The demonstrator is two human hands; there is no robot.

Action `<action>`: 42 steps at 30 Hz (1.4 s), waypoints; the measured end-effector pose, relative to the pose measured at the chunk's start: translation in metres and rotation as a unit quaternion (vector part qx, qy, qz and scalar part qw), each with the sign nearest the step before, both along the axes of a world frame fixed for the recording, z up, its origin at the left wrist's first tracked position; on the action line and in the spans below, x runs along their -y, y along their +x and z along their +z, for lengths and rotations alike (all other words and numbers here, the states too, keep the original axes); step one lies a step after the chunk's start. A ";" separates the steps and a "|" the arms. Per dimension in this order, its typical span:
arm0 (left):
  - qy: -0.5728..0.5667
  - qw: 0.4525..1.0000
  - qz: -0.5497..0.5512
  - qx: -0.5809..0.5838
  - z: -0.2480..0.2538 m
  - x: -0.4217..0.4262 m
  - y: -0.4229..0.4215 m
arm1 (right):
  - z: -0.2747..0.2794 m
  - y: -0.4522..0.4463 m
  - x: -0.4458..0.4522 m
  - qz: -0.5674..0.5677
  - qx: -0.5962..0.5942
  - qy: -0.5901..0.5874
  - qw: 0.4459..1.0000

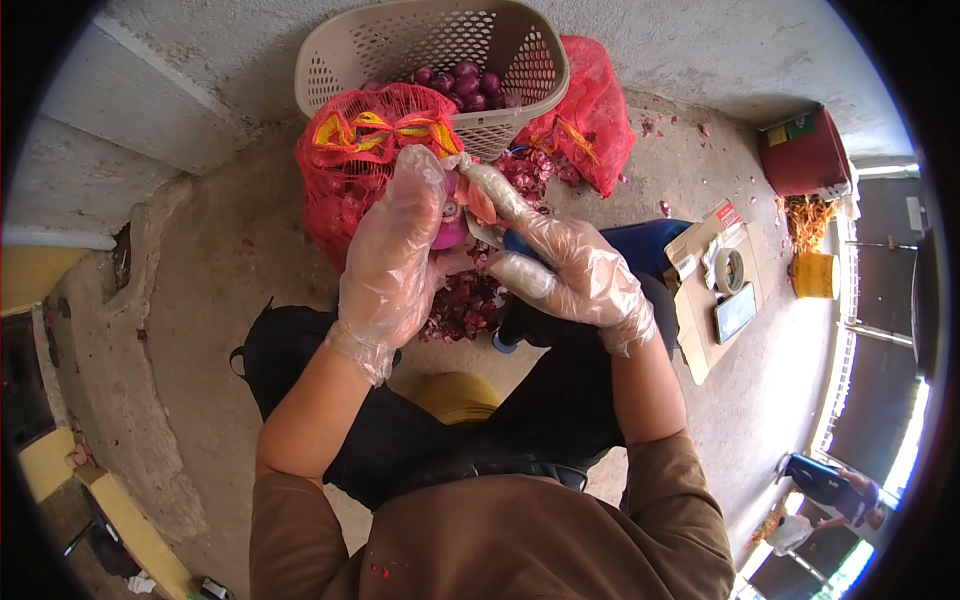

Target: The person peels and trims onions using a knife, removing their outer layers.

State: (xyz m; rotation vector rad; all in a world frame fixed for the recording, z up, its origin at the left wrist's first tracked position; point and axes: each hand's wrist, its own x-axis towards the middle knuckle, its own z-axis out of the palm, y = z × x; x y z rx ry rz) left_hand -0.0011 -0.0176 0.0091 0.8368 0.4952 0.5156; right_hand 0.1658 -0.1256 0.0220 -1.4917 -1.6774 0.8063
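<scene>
In clear plastic gloves, both my hands meet in front of the basket. My left hand [392, 245] is closed around a purple onion [451, 228], partly hidden by its fingers. My right hand [580, 268] grips a small knife [520, 246] by its blue handle, the short blade against the onion. A loose pinkish flap of onion skin [480, 203] stands out between the right index finger and the onion. Below the hands, dark red onion peels [462, 308] lie heaped on the floor.
A beige perforated basket [540, 75] with purple onions [465, 85] stands by the wall. Red mesh sacks [335, 190] flank it. At right, cardboard [697, 335] carries a tape roll [729, 270] and a phone [735, 314]. A red bin [803, 155] stands beyond; another person [850, 500] is far right.
</scene>
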 end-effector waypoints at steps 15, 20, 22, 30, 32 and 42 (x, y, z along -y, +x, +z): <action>-0.014 1.000 -0.005 0.028 -0.007 0.000 0.000 | -0.007 -0.002 -0.001 -0.020 -0.082 0.015 0.996; 0.032 0.999 0.022 0.016 -0.007 0.000 -0.001 | -0.002 -0.004 0.002 -0.041 -0.181 -0.049 0.981; 0.059 0.997 0.033 0.030 -0.003 0.004 0.001 | -0.001 -0.006 0.002 -0.028 -0.192 -0.055 0.979; 0.092 0.990 0.058 0.085 -0.008 0.002 0.009 | -0.007 -0.014 0.000 -0.012 -0.143 -0.034 0.989; 0.095 0.990 0.053 0.088 -0.007 0.001 0.010 | -0.008 -0.015 0.000 -0.012 -0.133 -0.027 0.991; 0.058 0.988 0.077 0.123 -0.008 0.005 0.007 | -0.012 -0.017 -0.001 -0.026 -0.124 -0.001 0.992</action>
